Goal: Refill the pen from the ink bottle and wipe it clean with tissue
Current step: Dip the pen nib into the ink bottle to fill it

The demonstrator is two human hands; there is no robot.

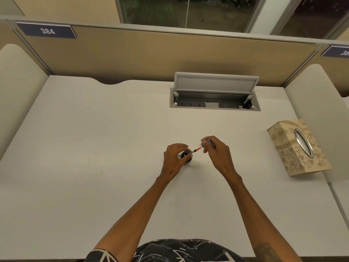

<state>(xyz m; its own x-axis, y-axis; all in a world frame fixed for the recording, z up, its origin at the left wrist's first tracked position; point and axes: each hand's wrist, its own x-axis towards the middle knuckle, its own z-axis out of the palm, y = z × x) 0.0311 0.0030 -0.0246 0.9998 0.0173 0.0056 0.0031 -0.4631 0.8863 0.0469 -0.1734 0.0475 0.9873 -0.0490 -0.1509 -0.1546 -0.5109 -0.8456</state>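
Observation:
A small dark ink bottle (186,155) stands on the white desk (94,148) at the centre. My left hand (174,160) is closed around it. The pen's inner part (195,150), thin with a red end, leans out of the bottle's mouth toward the right. My right hand (217,154) is just right of it and grips the blue pen barrel (211,143). A small pale round piece (203,144) shows at its fingertips; I cannot tell what it is. A patterned tissue box (298,148) lies at the desk's right side.
An open cable hatch (215,91) with a raised lid sits at the back of the desk. Tan partition walls (151,53) close in the back and sides. A tiny red spot (200,158) marks the desk near the bottle.

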